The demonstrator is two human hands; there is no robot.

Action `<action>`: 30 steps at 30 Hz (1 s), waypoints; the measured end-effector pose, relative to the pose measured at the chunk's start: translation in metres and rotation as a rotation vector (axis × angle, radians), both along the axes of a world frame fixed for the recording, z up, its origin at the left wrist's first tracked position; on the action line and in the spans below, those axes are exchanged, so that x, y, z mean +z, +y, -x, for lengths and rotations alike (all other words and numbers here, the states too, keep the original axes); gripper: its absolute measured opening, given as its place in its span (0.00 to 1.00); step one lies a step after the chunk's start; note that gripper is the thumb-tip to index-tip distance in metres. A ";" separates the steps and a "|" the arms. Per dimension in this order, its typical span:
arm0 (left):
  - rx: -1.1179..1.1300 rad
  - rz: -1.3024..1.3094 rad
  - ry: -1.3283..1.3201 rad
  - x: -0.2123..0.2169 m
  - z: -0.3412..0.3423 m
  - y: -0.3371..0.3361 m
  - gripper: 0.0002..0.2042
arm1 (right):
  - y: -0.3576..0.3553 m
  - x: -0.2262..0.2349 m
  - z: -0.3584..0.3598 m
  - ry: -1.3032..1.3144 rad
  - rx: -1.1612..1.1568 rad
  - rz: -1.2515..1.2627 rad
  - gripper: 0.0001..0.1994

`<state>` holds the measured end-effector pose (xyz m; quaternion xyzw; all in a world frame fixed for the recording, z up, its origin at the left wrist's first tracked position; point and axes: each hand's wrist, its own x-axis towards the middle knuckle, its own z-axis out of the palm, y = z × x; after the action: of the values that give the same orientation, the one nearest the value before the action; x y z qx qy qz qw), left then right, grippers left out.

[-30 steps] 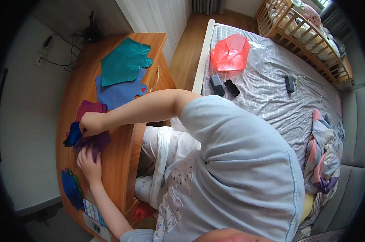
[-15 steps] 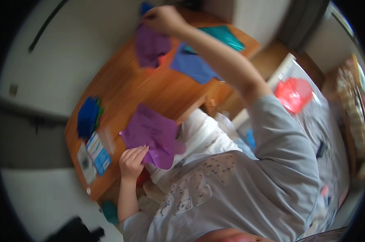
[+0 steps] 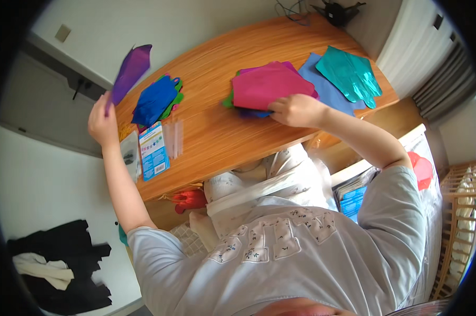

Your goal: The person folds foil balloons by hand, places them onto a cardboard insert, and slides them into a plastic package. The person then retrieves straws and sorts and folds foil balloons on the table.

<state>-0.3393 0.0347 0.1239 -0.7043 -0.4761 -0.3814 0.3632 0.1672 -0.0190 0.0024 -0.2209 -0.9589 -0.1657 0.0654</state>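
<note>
My left hand (image 3: 102, 121) is raised at the table's left end, fingers closed on a flat purple foil balloon (image 3: 132, 73) that stands up in the air. At the middle of the table, my right hand (image 3: 296, 110) pinches the near right edge of a pile of flat foil balloons with a magenta one (image 3: 269, 87) on top. Purple, green and blue edges peek out beneath it. Which layers the fingers hold is hidden. Beside my left hand lies another pile, topped by a blue balloon (image 3: 156, 102) over green and pink ones.
On the wooden table (image 3: 206, 152) are a blue printed card pack (image 3: 154, 152), clear plastic strips (image 3: 173, 141) and a clear bag (image 3: 130, 155). A shiny teal balloon (image 3: 351, 73) overlaps a dull blue sheet (image 3: 322, 87) at right. A black device (image 3: 338, 13) with cables stands behind.
My left hand has lifted the purple balloon up and away to the left. My right hand has come down from the far side onto the pile, now topped by magenta. The view has turned.
</note>
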 end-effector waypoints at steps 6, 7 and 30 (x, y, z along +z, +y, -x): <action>-0.162 0.631 0.212 -0.110 0.044 0.064 0.20 | -0.008 -0.027 -0.007 0.245 0.013 0.032 0.04; -0.169 0.628 0.214 -0.126 0.060 0.069 0.20 | -0.009 -0.020 -0.010 0.300 -0.014 0.077 0.07; -0.530 1.419 0.181 -0.064 -0.208 0.001 0.26 | 0.012 -0.029 -0.197 0.188 -0.564 -0.106 0.13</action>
<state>-0.1317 0.0352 0.0603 -0.8881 -0.3905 0.0009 -0.2424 0.3644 -0.0069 -0.0268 -0.4892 -0.8393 -0.2061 0.1170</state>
